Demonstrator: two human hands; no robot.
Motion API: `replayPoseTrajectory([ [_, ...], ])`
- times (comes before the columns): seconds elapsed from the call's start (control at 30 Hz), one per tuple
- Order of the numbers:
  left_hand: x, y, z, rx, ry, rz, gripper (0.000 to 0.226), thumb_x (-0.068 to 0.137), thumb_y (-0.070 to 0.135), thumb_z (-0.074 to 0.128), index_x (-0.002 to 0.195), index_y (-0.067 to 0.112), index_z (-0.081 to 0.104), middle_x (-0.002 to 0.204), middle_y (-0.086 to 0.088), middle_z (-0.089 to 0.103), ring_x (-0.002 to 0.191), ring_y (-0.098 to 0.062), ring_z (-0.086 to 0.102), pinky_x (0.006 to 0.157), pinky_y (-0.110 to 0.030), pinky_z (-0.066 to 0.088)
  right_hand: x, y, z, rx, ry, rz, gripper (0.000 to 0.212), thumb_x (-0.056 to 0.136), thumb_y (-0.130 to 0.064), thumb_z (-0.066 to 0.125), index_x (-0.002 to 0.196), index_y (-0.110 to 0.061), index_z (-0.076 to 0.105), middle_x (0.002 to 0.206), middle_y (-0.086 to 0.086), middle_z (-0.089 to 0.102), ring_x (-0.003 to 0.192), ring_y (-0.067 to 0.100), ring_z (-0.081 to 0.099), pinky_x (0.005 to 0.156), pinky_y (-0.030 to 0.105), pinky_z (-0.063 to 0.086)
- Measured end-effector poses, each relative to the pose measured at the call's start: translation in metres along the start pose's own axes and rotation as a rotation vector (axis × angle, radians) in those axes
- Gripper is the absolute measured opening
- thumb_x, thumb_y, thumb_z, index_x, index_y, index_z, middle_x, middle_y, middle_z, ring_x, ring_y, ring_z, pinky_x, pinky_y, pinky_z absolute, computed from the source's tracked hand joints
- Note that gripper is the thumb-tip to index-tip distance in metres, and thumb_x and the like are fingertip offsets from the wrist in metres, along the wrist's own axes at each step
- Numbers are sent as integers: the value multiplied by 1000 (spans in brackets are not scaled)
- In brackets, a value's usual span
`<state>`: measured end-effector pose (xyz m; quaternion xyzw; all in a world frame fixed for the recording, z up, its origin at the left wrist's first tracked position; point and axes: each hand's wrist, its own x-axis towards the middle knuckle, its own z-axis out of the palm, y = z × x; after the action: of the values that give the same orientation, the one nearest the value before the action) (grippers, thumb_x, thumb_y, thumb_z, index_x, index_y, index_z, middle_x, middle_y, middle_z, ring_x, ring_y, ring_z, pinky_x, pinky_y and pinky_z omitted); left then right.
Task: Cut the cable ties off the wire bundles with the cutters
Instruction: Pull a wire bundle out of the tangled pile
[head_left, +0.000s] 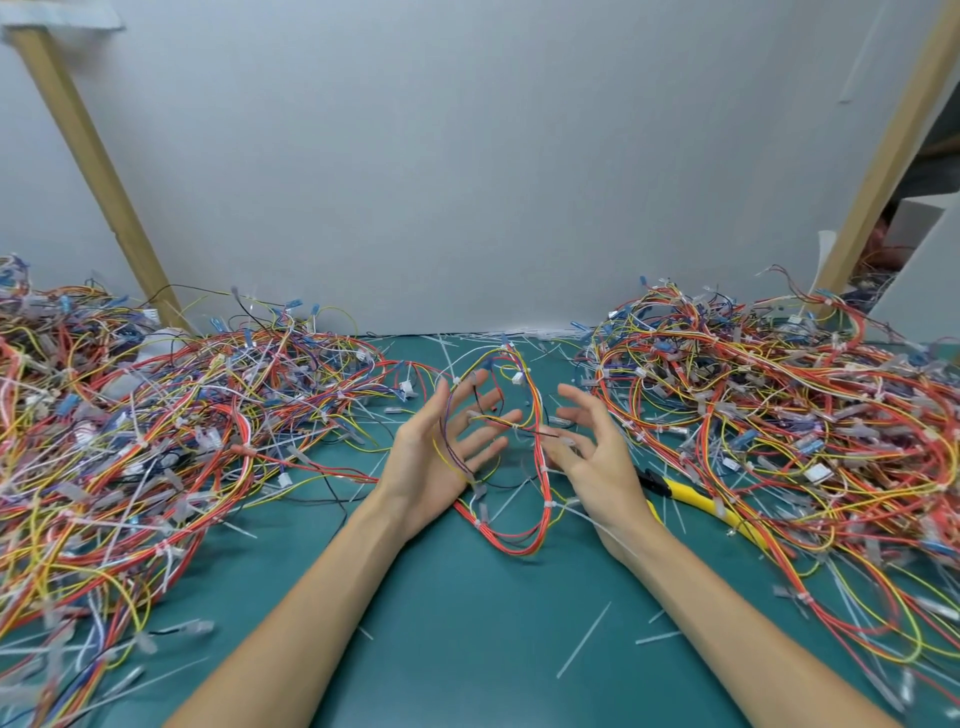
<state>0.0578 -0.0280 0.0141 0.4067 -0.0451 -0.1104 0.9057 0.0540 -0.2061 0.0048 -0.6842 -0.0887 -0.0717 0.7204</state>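
Observation:
A looped wire bundle of red, yellow and purple wires with white cable ties lies on the green mat in the middle. My left hand is palm up with spread fingers, and thin wires of the bundle drape across its palm and fingers. My right hand faces it, fingers loosely spread beside the bundle, holding nothing that I can make out. The yellow-handled cutters lie on the mat just right of my right wrist, partly under loose wires.
A big heap of tied wires fills the left side and another heap the right. Cut white tie strips are scattered on the mat. A grey panel with wooden posts stands behind.

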Motion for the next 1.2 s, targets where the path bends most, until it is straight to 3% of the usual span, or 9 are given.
replayPoseTrajectory([
  [0.1,2,3,5,7,21,63,50,86,22,59,135,17,54,138,-9,58,115,-29,64,93,-30,53,2,0,2,26,7,46,40,91,-10,66,125,-27,53,128,8,52,99,11,65,70,19,54],
  [0.23,3,13,20,-12,88,160,47,84,2,61,130,9,56,132,-15,61,103,-30,69,81,-27,58,3,-10,6,311,-27,291,35,94,-31,61,126,-17,57,120,6,59,83,13,67,77,32,57],
  [0.33,0,29,37,-36,112,212,33,92,-8,51,121,5,56,124,-19,61,95,-30,72,81,-29,59,4,-27,0,570,-248,586,62,74,-60,66,115,-13,68,116,16,65,101,35,66,86,51,54],
  [0.43,-7,49,58,4,96,283,23,92,-13,48,104,6,56,120,-23,59,92,-33,72,86,-34,58,0,-43,-8,640,-625,613,79,70,-57,77,138,-27,51,143,23,48,125,55,47,100,75,31],
  [0.53,-16,65,73,23,103,329,21,91,-15,47,93,6,52,117,-28,55,92,-35,72,88,-38,56,-4,-59,-8,610,-954,560,60,91,-43,62,145,-42,36,150,24,38,127,62,38,104,67,34],
  [0.7,-23,91,77,-75,46,312,23,91,-14,49,83,7,51,99,-23,59,99,-39,69,82,-40,60,3,-80,-16,615,-1184,586,53,100,-49,37,150,-48,22,148,24,41,109,58,56,74,45,55],
  [0.87,-9,77,60,-158,78,273,22,92,-10,47,82,9,52,114,-22,53,105,-36,68,89,-41,56,1,-58,-13,516,-1087,557,51,96,-53,36,146,-54,24,146,22,45,100,51,64,64,38,57],
  [1.07,8,31,8,-314,212,160,24,95,-8,44,82,9,54,101,-20,69,90,-30,72,88,-37,55,-2,-19,-6,430,-720,634,53,94,-45,45,142,-58,27,139,19,53,107,55,60,75,46,58],
  [1.2,10,13,-14,-295,233,132,21,94,-8,45,85,9,54,103,-19,70,89,-27,73,84,-33,58,0,-11,-5,416,-683,626,46,103,-29,38,135,-62,36,144,16,47,110,55,59,81,50,57],
])
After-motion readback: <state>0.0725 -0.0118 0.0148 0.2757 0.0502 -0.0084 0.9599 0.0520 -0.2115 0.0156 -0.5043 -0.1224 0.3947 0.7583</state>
